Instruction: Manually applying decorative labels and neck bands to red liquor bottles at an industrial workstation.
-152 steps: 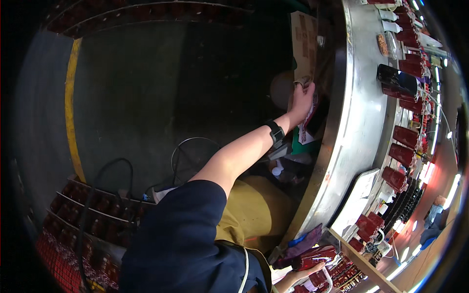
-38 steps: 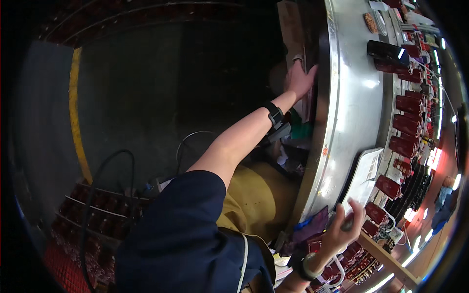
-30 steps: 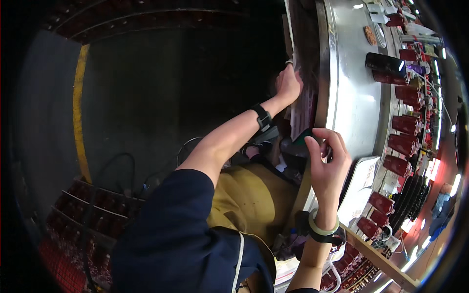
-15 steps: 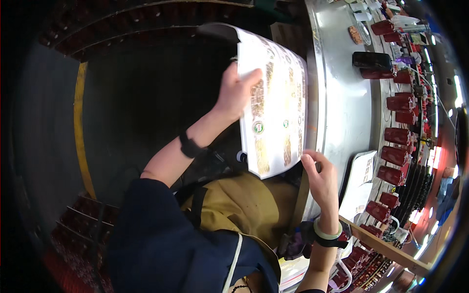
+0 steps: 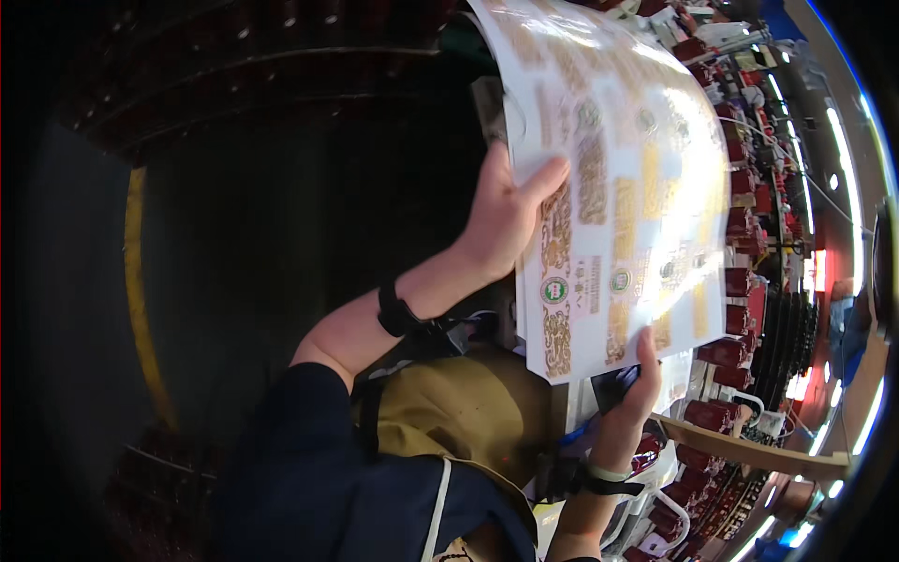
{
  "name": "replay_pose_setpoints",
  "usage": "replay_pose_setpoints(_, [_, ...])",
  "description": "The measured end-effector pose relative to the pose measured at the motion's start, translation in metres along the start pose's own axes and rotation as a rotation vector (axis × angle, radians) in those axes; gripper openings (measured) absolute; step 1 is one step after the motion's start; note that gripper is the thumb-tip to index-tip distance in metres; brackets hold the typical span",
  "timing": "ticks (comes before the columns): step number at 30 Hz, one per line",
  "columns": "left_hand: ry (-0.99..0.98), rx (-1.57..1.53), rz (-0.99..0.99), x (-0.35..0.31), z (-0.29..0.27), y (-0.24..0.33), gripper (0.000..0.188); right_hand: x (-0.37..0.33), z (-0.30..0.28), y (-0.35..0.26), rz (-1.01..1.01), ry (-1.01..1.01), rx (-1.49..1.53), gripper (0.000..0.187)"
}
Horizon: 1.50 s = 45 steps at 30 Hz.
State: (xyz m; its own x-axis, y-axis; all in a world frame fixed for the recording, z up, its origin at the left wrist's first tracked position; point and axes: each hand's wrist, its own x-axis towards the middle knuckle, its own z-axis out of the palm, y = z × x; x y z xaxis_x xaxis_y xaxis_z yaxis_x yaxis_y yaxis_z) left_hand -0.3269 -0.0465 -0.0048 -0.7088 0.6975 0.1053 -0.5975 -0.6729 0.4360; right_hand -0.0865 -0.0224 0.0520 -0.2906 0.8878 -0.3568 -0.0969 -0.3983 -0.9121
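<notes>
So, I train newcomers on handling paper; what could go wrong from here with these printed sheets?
The printed sheets are bent in a curve, so they might crease where the left hand grips their edge. Their layers look offset at the lower-left corner and could slip apart. Their right edge overlaps the dark red containers in this view; it might brush them, though the gap is hard to judge.
</notes>
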Motion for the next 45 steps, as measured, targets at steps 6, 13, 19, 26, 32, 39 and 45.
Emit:
replay_pose_setpoints(6, [0.051,0.381,-0.317,-0.017,-0.042,-0.061,0.046,0.029,-0.036,0.008,0.090,0.000,-0.006,0.055])
replay_pose_setpoints(13, [0.380,0.406,-0.352,-0.032,-0.133,-0.112,0.059,0.070,-0.081,0.008,0.173,0.013,0.080,0.054])
replay_pose_setpoints(19, [0.428,0.258,-0.470,-0.019,-0.186,-0.189,0.063,0.094,-0.077,0.007,0.294,0.021,0.070,0.058])
replay_pose_setpoints(26, [0.591,0.034,-0.711,0.011,-0.196,-0.238,0.098,0.109,-0.060,0.009,0.364,0.095,-0.022,0.056])
replay_pose_setpoints(32, [0.584,0.034,-0.712,0.031,-0.187,-0.255,0.115,0.128,-0.065,-0.007,0.359,0.165,-0.080,0.047])
replay_pose_setpoints(39, [0.510,0.053,-0.716,0.028,-0.187,-0.256,0.113,0.128,-0.045,-0.010,0.330,0.331,-0.218,0.045])
replay_pose_setpoints(45, [0.542,0.168,-0.681,0.016,-0.167,-0.256,0.106,0.118,-0.062,-0.004,0.321,0.207,-0.139,0.045])
